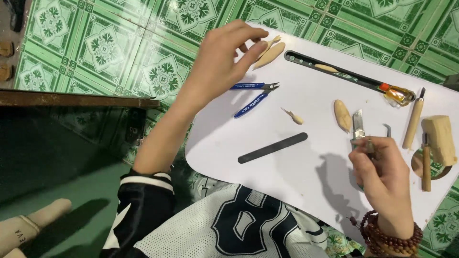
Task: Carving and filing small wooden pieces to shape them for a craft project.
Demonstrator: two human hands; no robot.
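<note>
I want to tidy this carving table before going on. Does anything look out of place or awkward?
Mostly just scattered tools. One thing stands out: the wooden block at the right rests partly over a round hole in the white table, with a wooden-handled tool lying across that hole.

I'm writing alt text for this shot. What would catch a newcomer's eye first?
The bright green patterned floor tiles around a white lap table strewn with carving tools. The left hand reaches toward pale carved wood pieces at the table's far edge, beside blue-handled cutters. The right hand, wearing a bead bracelet, holds a utility knife.
</note>
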